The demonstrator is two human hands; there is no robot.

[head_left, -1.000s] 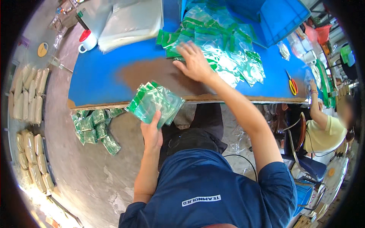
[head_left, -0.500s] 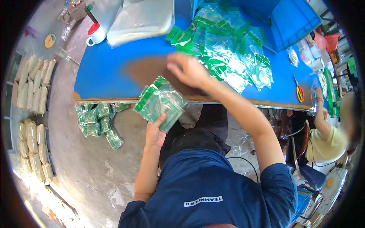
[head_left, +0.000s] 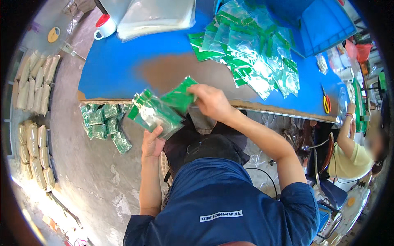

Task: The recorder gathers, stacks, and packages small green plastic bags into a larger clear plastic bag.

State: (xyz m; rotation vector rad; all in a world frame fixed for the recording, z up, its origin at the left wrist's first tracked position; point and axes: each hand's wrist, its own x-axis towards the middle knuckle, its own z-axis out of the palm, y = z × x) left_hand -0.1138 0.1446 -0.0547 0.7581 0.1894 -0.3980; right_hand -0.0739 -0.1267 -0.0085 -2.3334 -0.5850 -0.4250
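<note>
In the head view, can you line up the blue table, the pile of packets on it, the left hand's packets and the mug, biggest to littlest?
1. Blue table
2. Packet pile
3. Packets in the left hand
4. Mug

The left grip [head_left: 152,143] has its thumb [head_left: 155,132] pressed down, while the left forearm [head_left: 150,180] points almost straight forward. The right grip [head_left: 214,101], near to it, is pinching with fingertips [head_left: 193,89]; the right elbow [head_left: 283,153] bends outward.

Lettering observed: one line of dark capitals, upside down, on a white rectangular label [head_left: 221,216] on the navy shirt [head_left: 223,190], between five and six o'clock.
</note>
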